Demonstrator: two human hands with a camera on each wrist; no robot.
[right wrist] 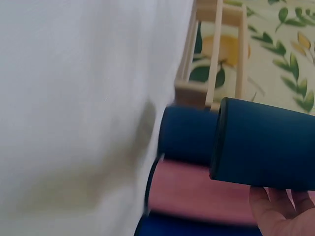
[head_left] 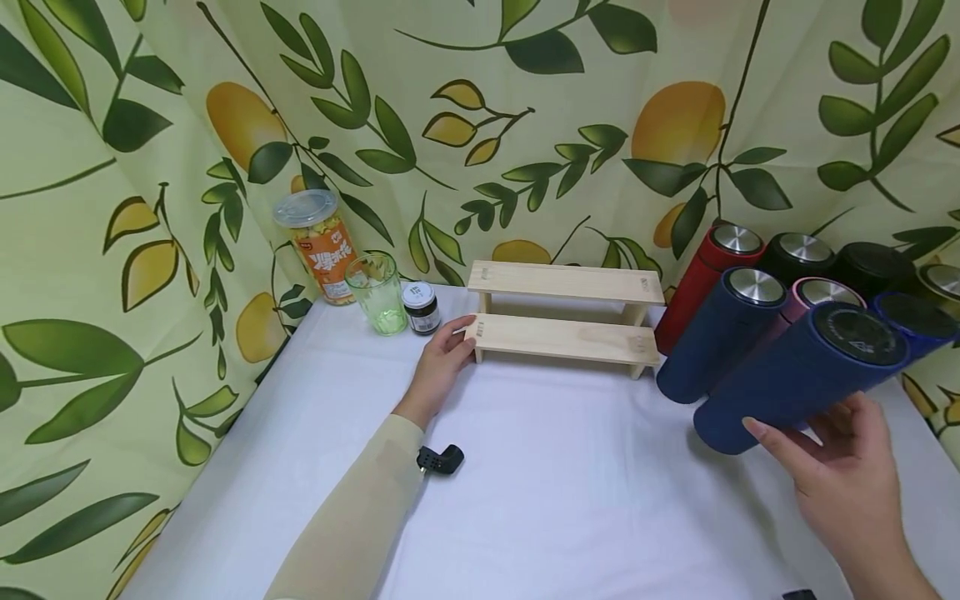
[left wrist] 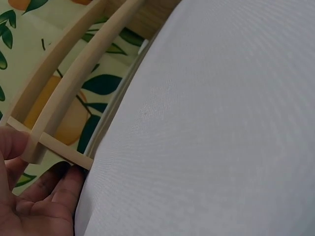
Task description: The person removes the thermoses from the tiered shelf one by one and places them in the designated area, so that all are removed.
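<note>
A two-step wooden stand (head_left: 562, 335) is at the back middle of the table. My left hand (head_left: 437, 367) pinches the left end of its lower step, with the thumb on the board and the fingers (left wrist: 69, 189) low beside the leg. My right hand (head_left: 851, 471) grips a dark blue thermos (head_left: 787, 387) by its side, thumb in front. Held tilted, this thermos is off the table and overlaps the standing ones behind it. In the right wrist view its base faces left, over a pink thermos (right wrist: 197, 194) and another blue thermos (right wrist: 187, 132).
Beside the stand's right end are a red thermos (head_left: 693, 279), a navy thermos (head_left: 720, 333) and several more bottles. To the left stand a snack jar (head_left: 326, 258), a green glass (head_left: 382, 300) and a small dark jar (head_left: 422, 312). A leaf-patterned curtain (head_left: 420, 100) hangs behind the white table (head_left: 540, 500).
</note>
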